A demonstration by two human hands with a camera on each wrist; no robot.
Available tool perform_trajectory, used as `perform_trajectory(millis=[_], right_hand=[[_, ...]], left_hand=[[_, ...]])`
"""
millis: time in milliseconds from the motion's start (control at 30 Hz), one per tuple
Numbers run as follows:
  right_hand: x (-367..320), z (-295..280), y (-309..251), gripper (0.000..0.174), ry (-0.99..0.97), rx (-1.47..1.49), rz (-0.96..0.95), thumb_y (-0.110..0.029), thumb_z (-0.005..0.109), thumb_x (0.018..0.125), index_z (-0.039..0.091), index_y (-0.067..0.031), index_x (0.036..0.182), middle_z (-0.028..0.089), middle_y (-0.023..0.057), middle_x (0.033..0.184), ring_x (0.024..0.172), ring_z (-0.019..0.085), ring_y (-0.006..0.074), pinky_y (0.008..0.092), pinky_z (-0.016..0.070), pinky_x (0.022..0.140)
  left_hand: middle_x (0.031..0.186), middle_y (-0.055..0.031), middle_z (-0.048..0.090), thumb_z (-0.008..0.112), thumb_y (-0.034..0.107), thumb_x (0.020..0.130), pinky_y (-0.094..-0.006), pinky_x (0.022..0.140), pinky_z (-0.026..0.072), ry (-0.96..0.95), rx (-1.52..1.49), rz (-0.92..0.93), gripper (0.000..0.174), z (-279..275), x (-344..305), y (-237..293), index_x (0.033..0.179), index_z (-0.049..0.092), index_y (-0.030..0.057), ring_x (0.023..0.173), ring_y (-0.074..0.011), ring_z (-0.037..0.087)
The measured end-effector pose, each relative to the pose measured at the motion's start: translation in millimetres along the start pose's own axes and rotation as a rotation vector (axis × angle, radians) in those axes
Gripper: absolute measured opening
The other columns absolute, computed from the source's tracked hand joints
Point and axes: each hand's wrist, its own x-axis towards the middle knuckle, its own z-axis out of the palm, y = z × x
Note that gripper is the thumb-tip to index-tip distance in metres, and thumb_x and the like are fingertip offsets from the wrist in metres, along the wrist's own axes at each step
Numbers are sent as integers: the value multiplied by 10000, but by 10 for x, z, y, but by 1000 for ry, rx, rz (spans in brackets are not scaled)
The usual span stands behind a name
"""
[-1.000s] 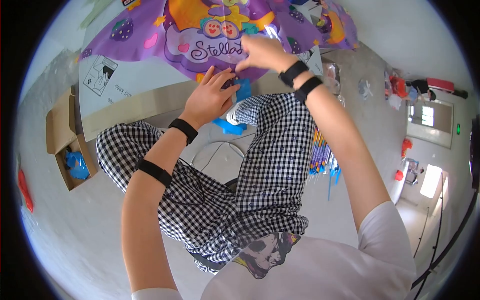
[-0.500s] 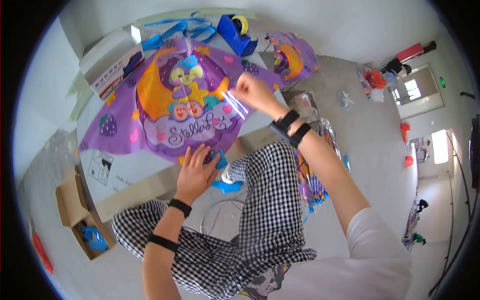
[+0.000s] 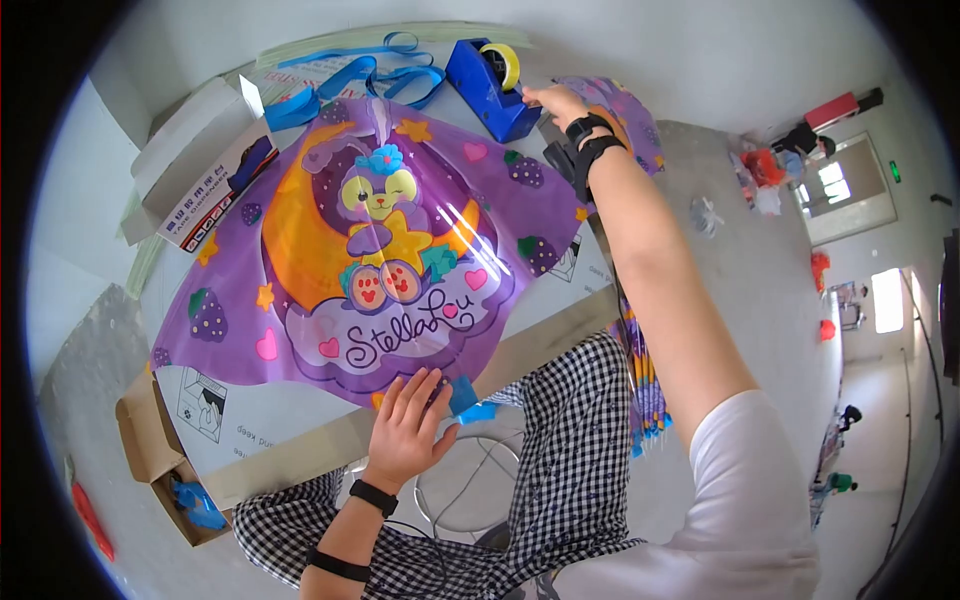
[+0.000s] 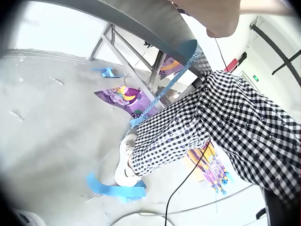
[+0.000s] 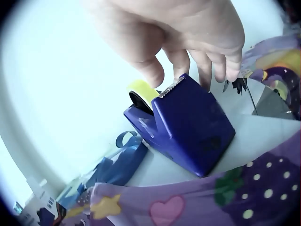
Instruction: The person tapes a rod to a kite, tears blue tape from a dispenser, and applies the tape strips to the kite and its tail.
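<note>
A purple kite (image 3: 510, 215) printed with a cartoon character is spread over the work table. My left hand (image 3: 402, 440) rests on its lower tip, fingers extended, beside a blue ribbon (image 3: 463, 394) at that tip. At the table's far side, my right hand (image 3: 560, 104) reaches to the blue tape dispenser (image 3: 487, 95) with its yellow tape roll (image 3: 508, 66). In the right wrist view, thumb and index fingertips are right at the serrated cutter (image 5: 172, 86), a gap showing between them. The other fingers hang loosely over the dispenser's front.
A tape dispenser box (image 3: 205, 160) stands at the back left, beside loose blue ribbon (image 3: 350, 80). Another printed kite (image 3: 625, 115) lies beyond the right hand. An open cardboard box (image 3: 150, 440) sits on the floor left. Bundled kites (image 4: 211, 167) lie by the person's leg.
The right hand has moved from over the kite, away and to the right, to the tape dispenser. The left hand stays at the kite's lower tip. The head view has tilted up.
</note>
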Motion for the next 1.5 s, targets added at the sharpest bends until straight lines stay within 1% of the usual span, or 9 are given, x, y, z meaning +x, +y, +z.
perform_trajectory(millis=[67,100,233,433,533,567,800,1033,1500], right_hand=[[81,15,-2,252,-45,104,44,-389,696,868,743,-153,944,683,41,1128,1155,502,233,468,282,1059],[115,34,-8,167,-1,141,52,-322,717,845,732,-160,882,702,24,989,1025,546,215,404,302,1014],[275,55,141,147,-26,327,-180,-265,731,818,724,-119,837,695,18,789,857,600,171,376,347,908],[-22,116,-81,278,132,478,-80,-271,762,800,711,-71,987,671,87,1119,1140,531,199,411,348,996],[37,-6,-134,339,158,173,-101,-297,766,803,700,-86,1061,620,69,1235,1221,469,221,407,327,1036],[70,-27,-102,339,200,85,-75,-307,771,804,706,-98,1064,639,25,1196,1186,490,212,392,352,999],[-481,-204,50,312,-33,225,54,-314,771,820,703,-96,1033,661,20,1104,1030,591,162,314,407,891],[-623,-105,-57,214,-22,306,149,-220,656,891,673,-84,1054,685,43,1100,1026,618,200,351,422,895],[-435,-12,388,325,-92,415,132,-255,709,879,659,-57,1132,677,72,1165,1099,610,204,309,416,923]], left_hand=[[1377,-148,529,741,263,792,-506,1076,384,8,-5,4,508,11,-9,-12,1235,599,60,1281,-330,508],[1370,-145,536,744,260,786,-503,1071,390,12,-5,8,499,10,-11,-18,1223,608,60,1275,-327,514],[1356,-137,549,748,245,773,-498,1052,405,18,-20,2,471,-2,-12,-13,1188,624,61,1263,-324,522],[1350,-140,550,749,229,765,-491,1013,432,32,-11,5,442,4,-3,-14,1156,633,58,1249,-329,528],[1348,-144,550,749,220,762,-489,1001,439,42,-21,9,424,5,9,-1,1137,638,57,1246,-333,529],[1347,-146,549,750,217,760,-489,998,441,42,-24,10,419,1,11,-4,1131,639,56,1246,-334,529],[1345,-148,550,758,199,748,-479,990,448,43,-13,21,406,0,11,0,1110,645,52,1237,-337,535],[1344,-150,549,758,191,747,-475,989,451,37,-16,20,394,-14,25,-2,1098,651,47,1233,-339,538],[1328,-129,566,760,192,744,-469,961,466,38,-20,15,380,-9,25,-4,1081,657,50,1221,-331,552]])
